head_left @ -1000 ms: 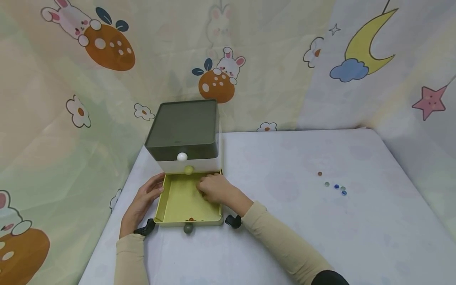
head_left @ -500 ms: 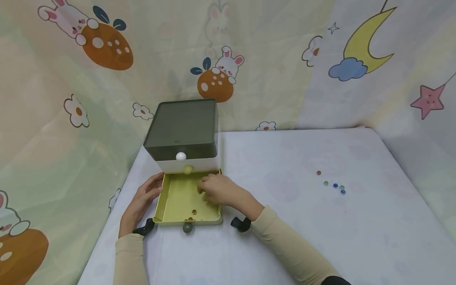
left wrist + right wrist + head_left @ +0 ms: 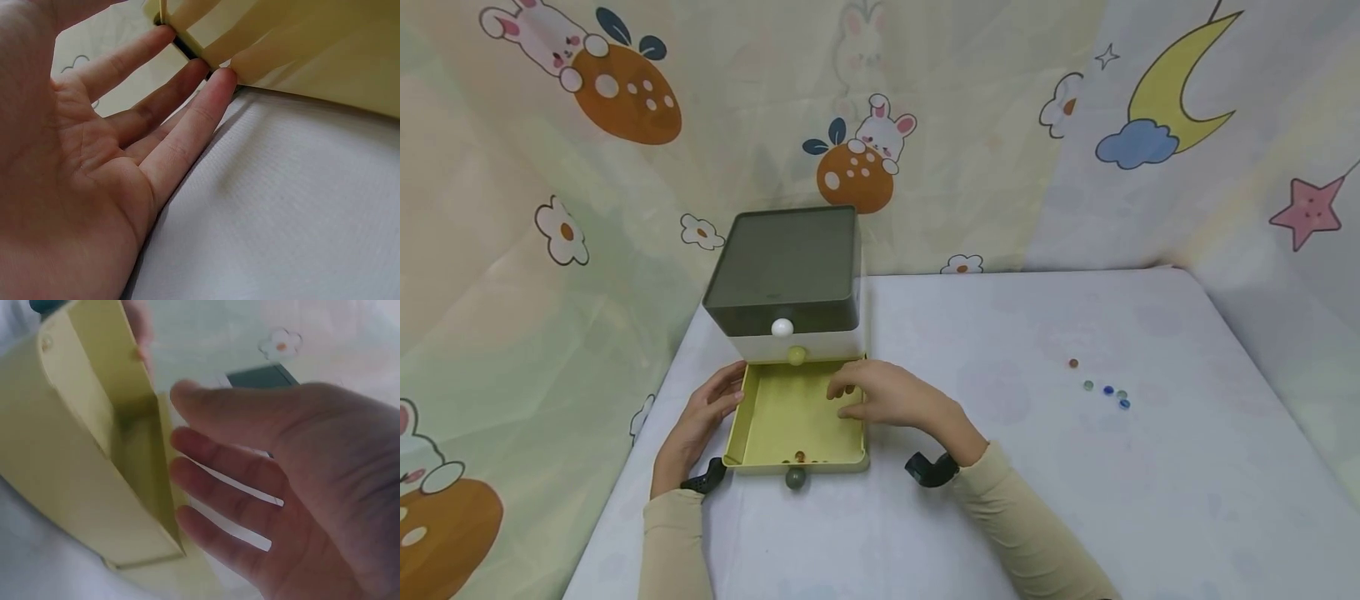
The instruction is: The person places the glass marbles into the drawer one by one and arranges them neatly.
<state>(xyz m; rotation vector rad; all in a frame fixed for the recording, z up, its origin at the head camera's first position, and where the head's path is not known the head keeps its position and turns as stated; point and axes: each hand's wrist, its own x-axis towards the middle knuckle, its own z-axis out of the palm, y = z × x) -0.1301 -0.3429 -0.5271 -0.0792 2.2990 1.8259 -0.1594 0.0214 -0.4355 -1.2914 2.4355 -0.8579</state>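
Observation:
A yellow drawer (image 3: 782,417) is pulled out from the bottom of a small drawer cabinet (image 3: 778,275) with a dark green top. A few amber marbles (image 3: 800,457) lie along the inside of its front wall, partly hidden by the rim. My left hand (image 3: 703,417) rests its fairly straight fingertips against the drawer's left side, also seen in the left wrist view. Over the drawer's right edge hovers my right hand (image 3: 898,396), fingers loosely bent and thumb apart. Nothing is between its fingers in the right wrist view.
Several small marbles (image 3: 1108,390), blue, green and brown, lie on the white cloth (image 3: 985,350) to the right. A patterned curtain (image 3: 970,167) hangs behind the table. The upper drawers, with white and yellow-green knobs, are closed.
My right hand has lifted and drawn back rightward from inside the drawer, its fingers spreading. An amber marble appeared on the drawer floor and rolled to the front wall. My left hand stays put.

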